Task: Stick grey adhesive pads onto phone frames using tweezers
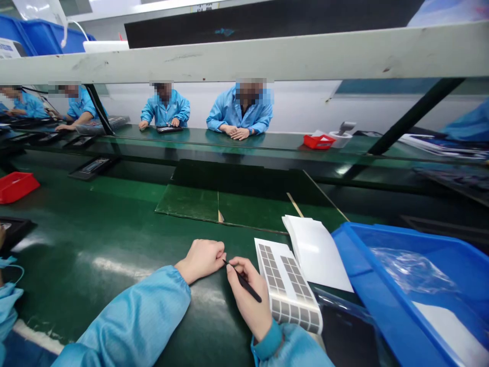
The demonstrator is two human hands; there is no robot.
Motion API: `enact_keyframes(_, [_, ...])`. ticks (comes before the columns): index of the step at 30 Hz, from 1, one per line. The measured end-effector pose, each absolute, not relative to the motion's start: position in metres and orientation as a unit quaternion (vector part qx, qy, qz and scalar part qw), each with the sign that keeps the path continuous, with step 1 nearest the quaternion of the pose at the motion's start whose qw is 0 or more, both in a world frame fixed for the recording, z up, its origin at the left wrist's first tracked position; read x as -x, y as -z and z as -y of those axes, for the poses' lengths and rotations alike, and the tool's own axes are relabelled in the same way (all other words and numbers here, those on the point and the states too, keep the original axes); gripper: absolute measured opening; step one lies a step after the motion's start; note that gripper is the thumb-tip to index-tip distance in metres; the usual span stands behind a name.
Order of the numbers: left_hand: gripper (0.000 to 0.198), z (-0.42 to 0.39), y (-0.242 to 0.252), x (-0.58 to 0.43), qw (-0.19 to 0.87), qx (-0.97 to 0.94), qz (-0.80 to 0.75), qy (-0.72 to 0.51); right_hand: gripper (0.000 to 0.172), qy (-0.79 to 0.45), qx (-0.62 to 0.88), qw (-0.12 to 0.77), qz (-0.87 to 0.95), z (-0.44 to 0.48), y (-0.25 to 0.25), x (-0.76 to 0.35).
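Observation:
My right hand (248,293) grips a pair of slim black tweezers (246,286) like a pen, their fine tip pointing up and left. That tip meets or nearly meets the fingers of my left hand (202,259), which rests curled in a loose fist on the green tabletop (126,239). I see nothing in the left fist, though its inner side is hidden. Just right of my right hand lies a sheet of grey square stickers (286,278), its near end curving over. Beside the sticker sheet is a stack of white paper (317,250).
A blue bin (376,300) with clear plastic inside stands at right, next to a dark flat panel (347,331). Green boards (244,204) lie ahead. A red tray (17,186) sits at left. Across the bench, co-workers in blue smocks sit behind a shelf beam (244,56).

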State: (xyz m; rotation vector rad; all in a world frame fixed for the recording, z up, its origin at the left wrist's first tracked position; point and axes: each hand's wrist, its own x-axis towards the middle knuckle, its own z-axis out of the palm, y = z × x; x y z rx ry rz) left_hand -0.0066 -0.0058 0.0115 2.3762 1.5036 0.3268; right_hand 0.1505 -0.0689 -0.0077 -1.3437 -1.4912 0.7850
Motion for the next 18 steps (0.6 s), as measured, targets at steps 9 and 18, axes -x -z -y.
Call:
enact_keyframes(9, [0.018, 0.0067, -0.011, 0.0073, 0.152, -0.829, -0.525, -0.116, 0.021, -0.32, 0.555, 0.478, 0.6, 0.068, 0.0105, -0.1503])
enact_keyframes(18, [0.019, 0.0068, -0.0125, 0.0071, 0.147, -0.83, -0.524, -0.119, 0.02, -0.312, 0.564, 0.471, 0.602, 0.0685, 0.0105, -0.1514])
